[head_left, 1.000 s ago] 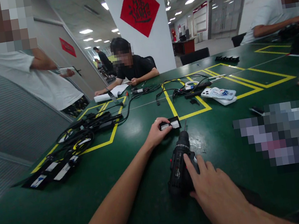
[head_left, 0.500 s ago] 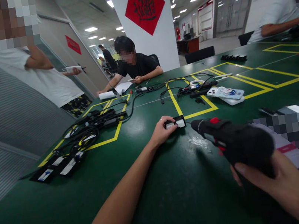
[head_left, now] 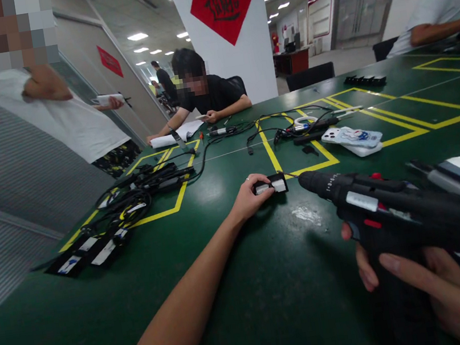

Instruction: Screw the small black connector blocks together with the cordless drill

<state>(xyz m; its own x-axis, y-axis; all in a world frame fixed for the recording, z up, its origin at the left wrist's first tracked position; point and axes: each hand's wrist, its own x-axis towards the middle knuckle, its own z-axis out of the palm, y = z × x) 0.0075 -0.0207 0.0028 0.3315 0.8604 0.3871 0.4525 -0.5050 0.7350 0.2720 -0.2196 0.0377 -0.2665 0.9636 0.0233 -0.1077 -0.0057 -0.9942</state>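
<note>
My left hand point(head_left: 255, 196) is closed on a small black block with white parts point(head_left: 277, 184), pressing it against the green tabletop point(head_left: 239, 292). My right hand point(head_left: 427, 275) wraps round the grip of a black cordless drill point(head_left: 363, 198) with red details. Its thin bit point(head_left: 291, 175) points left, and the tip is at the right end of the block; whether it touches I cannot tell. A whitish scuffed patch point(head_left: 305, 216) shows on the table below the drill's chuck.
Tangled black cables with labelled black pieces point(head_left: 132, 210) lie at left. Behind my hands are a phone point(head_left: 352, 137), a white tape roll point(head_left: 305, 122) and more cables. Yellow tape point(head_left: 270, 152) marks the table. A person point(head_left: 211, 91) sits opposite; others stand left and sit right.
The drill has swung from pointing away to lying more sideways, showing its side, with the bit now at the block's edge. My left hand has kept its hold on the block.
</note>
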